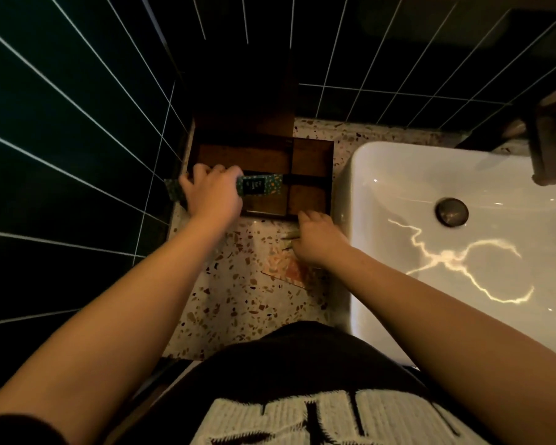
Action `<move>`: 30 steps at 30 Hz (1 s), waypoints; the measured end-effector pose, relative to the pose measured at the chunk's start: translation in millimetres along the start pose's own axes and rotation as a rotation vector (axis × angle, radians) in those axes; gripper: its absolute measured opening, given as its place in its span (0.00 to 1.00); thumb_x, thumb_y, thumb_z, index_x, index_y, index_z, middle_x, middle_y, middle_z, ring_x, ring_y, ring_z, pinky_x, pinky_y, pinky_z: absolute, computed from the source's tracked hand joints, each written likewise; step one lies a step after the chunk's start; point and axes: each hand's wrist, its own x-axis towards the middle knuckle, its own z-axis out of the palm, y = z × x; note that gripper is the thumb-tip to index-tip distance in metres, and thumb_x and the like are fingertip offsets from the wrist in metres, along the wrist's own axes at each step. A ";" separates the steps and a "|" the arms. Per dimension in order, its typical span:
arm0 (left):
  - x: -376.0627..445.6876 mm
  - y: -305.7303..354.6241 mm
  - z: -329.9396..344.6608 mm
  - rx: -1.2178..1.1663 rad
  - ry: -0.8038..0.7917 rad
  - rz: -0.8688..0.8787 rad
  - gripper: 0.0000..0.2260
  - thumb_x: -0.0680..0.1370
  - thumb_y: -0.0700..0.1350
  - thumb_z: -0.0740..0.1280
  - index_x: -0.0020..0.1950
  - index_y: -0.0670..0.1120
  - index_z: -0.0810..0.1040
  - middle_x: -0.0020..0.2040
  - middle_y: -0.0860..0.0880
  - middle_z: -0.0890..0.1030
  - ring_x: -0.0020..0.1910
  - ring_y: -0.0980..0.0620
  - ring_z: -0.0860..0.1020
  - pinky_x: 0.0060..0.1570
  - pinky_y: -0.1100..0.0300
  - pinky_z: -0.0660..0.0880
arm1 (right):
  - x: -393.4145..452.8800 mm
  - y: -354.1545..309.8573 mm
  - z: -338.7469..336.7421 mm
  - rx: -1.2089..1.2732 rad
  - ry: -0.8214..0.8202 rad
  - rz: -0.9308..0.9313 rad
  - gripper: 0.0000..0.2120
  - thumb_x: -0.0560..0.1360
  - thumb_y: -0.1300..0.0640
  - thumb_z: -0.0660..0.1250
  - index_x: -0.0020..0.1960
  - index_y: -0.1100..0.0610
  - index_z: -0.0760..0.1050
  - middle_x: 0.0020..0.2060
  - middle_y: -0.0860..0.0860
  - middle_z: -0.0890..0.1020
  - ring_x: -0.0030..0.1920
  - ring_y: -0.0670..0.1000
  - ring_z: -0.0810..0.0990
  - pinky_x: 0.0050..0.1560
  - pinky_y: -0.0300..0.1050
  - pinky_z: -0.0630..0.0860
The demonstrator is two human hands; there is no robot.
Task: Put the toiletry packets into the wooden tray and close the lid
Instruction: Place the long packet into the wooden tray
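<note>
A wooden tray (312, 152) with several compartments stands on the terrazzo counter against the dark tiled wall, its lid (244, 101) raised upright at the back. My left hand (209, 194) holds a long green patterned packet (260, 185) over the tray's front left part. My right hand (318, 242) rests on the counter just in front of the tray, its fingers on thin greenish packets (290, 239). An orange patterned packet (286, 271) lies flat on the counter below that hand.
A white basin (398, 194) with a dark drain fills the right side, with a dark tap (546, 149) above it. Dark tiled walls close off the left and back. The counter (238, 303) is narrow, and my body is at its front edge.
</note>
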 end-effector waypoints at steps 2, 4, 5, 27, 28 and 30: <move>18.7 3.4 4.5 0.057 -0.088 0.013 0.19 0.76 0.43 0.67 0.66 0.58 0.75 0.63 0.47 0.78 0.68 0.39 0.66 0.69 0.35 0.56 | 1.3 0.5 0.4 0.006 -0.004 0.000 0.34 0.77 0.51 0.62 0.79 0.59 0.54 0.77 0.58 0.61 0.76 0.62 0.57 0.73 0.59 0.62; 32.0 6.6 13.6 0.102 -0.180 0.027 0.19 0.78 0.43 0.66 0.68 0.58 0.74 0.64 0.47 0.78 0.70 0.39 0.65 0.70 0.34 0.55 | 2.4 1.1 1.1 0.009 -0.006 -0.002 0.34 0.77 0.50 0.62 0.79 0.59 0.55 0.77 0.59 0.61 0.76 0.62 0.57 0.74 0.59 0.61; 36.9 8.4 19.1 0.113 -0.218 0.040 0.19 0.78 0.43 0.65 0.68 0.58 0.74 0.64 0.47 0.78 0.70 0.39 0.65 0.70 0.35 0.55 | 3.0 1.4 1.4 0.010 -0.005 -0.004 0.34 0.77 0.50 0.61 0.79 0.59 0.55 0.77 0.59 0.61 0.76 0.62 0.57 0.74 0.58 0.60; -13.4 -7.8 68.7 -0.006 -0.245 0.056 0.24 0.83 0.62 0.48 0.77 0.59 0.64 0.80 0.47 0.61 0.77 0.43 0.61 0.72 0.36 0.53 | 2.9 0.5 2.9 -0.009 0.011 0.002 0.36 0.77 0.47 0.62 0.79 0.58 0.53 0.78 0.57 0.59 0.77 0.60 0.55 0.74 0.57 0.60; -11.7 -8.3 68.8 -0.010 -0.256 0.057 0.24 0.83 0.63 0.48 0.77 0.59 0.64 0.81 0.48 0.60 0.77 0.44 0.60 0.72 0.36 0.53 | 2.9 0.4 3.3 -0.009 0.012 0.004 0.36 0.77 0.47 0.62 0.79 0.58 0.53 0.78 0.57 0.59 0.77 0.60 0.55 0.74 0.57 0.60; -9.6 -10.2 68.2 -0.024 -0.271 0.066 0.24 0.83 0.63 0.48 0.77 0.59 0.64 0.81 0.48 0.59 0.78 0.44 0.59 0.72 0.36 0.52 | 3.3 0.6 4.0 -0.010 0.019 0.004 0.36 0.77 0.47 0.62 0.79 0.57 0.53 0.78 0.57 0.59 0.77 0.60 0.55 0.74 0.57 0.61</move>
